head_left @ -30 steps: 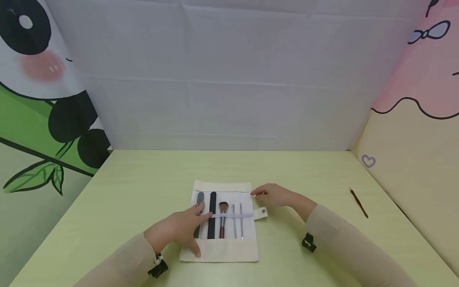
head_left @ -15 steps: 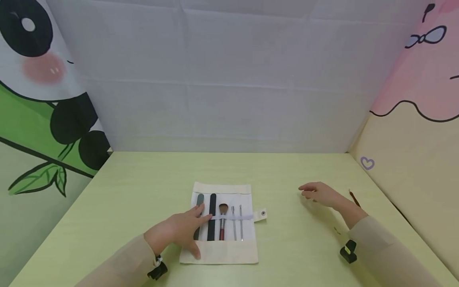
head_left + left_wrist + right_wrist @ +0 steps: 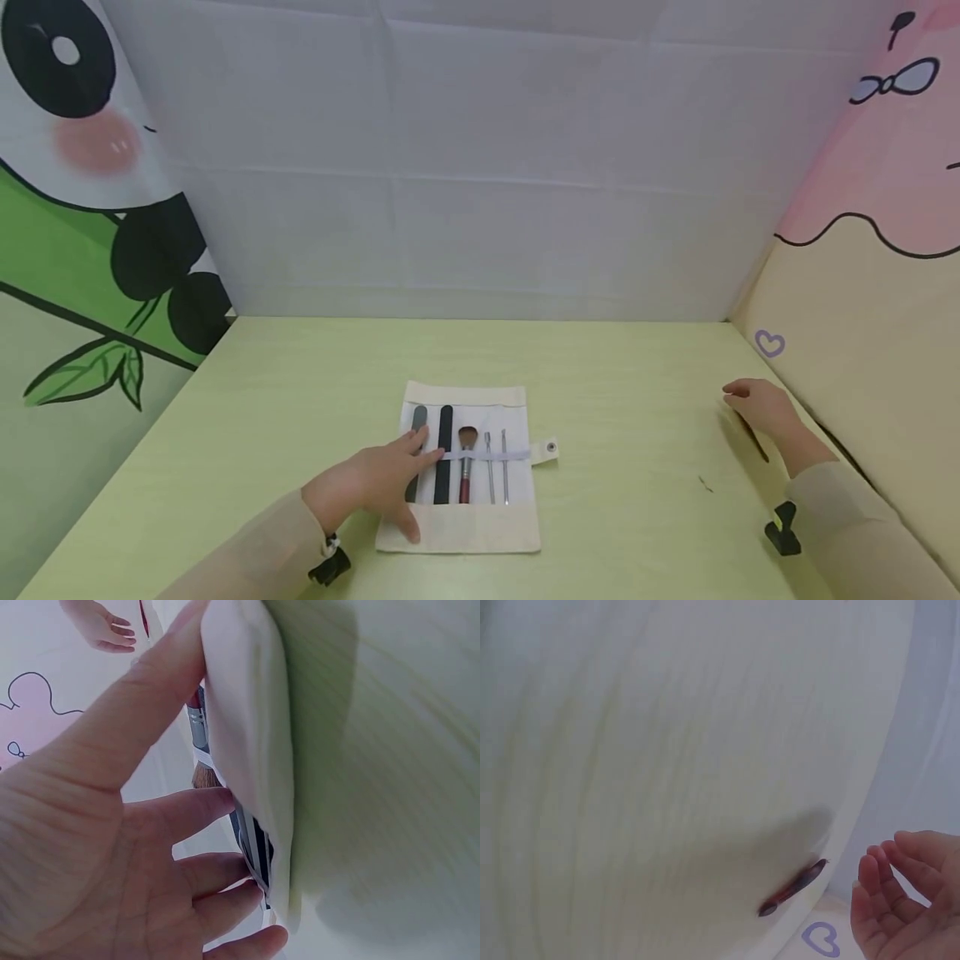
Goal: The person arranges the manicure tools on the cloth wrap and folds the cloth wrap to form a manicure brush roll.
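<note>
My left hand [image 3: 367, 482] rests with spread fingers on the left edge of an unrolled cream cloth tool roll [image 3: 480, 529]. In it sit a grey nail file [image 3: 412, 490], partly under my fingers, a black nail file [image 3: 444, 454], a makeup brush [image 3: 466, 467] and two thin metal tools [image 3: 505, 467], all under a pale elastic band. Far to the right, my right hand [image 3: 768, 415] hovers over a slim, dark red-brown stick-like tool [image 3: 791, 889] on the table. In the right wrist view its fingers are loosely bent, hold nothing, and stand apart from the tool.
A snap tab [image 3: 546, 451] sticks out from the roll's right side. A small dark mark or scrap [image 3: 705, 483] lies on the table [image 3: 615, 358]. A white back wall and printed side walls enclose the table; the right wall [image 3: 862, 350] is close to my right hand.
My right hand has left the roll's upper right edge and travelled right across the table to the red-brown tool. My left hand and the roll have stayed in place.
</note>
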A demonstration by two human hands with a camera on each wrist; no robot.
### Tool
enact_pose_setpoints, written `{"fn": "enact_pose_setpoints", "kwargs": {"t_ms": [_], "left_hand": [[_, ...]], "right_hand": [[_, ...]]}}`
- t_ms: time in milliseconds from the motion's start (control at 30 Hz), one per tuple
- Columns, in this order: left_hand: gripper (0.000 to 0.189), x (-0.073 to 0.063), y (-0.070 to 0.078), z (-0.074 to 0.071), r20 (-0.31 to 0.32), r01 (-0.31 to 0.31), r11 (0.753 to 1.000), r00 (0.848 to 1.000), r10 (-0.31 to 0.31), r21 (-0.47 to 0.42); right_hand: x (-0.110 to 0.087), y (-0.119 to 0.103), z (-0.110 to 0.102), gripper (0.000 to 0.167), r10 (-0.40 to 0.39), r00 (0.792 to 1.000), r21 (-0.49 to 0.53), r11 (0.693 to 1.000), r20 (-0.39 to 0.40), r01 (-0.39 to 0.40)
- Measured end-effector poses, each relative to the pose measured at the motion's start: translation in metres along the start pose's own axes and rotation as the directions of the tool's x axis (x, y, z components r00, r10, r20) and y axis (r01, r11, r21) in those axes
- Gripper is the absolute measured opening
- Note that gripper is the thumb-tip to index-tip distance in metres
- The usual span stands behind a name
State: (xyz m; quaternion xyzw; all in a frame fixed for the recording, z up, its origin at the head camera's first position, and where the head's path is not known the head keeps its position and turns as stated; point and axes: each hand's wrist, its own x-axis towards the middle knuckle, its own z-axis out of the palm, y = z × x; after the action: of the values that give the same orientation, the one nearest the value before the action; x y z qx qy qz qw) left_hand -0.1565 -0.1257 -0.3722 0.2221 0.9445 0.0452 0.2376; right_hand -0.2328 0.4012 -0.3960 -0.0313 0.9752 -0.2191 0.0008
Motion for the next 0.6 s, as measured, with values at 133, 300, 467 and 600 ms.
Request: {"fn": "enact_pose_setpoints", "kwargs": {"t_ms": [133, 300, 467, 600], "left_hand": [[0.105, 0.001, -0.001, 0.000, -0.001, -0.006, 1.000, 1.000, 0.006, -0.001], [0.104, 0.002, -0.002, 0.001, -0.002, -0.013, 1.000, 1.000, 0.013, 0.004], [0.105, 0.003, -0.003, 0.002, -0.011, -0.016, 1.000, 1.000, 0.016, 0.010], [0.104, 0.005, -0.004, 0.004, -0.014, -0.016, 1.000, 1.000, 0.016, 0.015]], "right_hand": [[0.003, 0.012, -0.002, 0.030, 0.027, 1.000, -0.049, 0.998, -0.008, -0.027], [0.004, 0.020, -0.006, 0.035, 0.098, 0.994, -0.102, 0.990, 0.039, -0.093], [0.006, 0.026, -0.005, 0.038, 0.132, 0.990, -0.127, 0.984, 0.047, -0.125], [0.008, 0.026, -0.001, 0.037, 0.126, 0.990, -0.112, 0.987, 0.065, -0.118]]}}
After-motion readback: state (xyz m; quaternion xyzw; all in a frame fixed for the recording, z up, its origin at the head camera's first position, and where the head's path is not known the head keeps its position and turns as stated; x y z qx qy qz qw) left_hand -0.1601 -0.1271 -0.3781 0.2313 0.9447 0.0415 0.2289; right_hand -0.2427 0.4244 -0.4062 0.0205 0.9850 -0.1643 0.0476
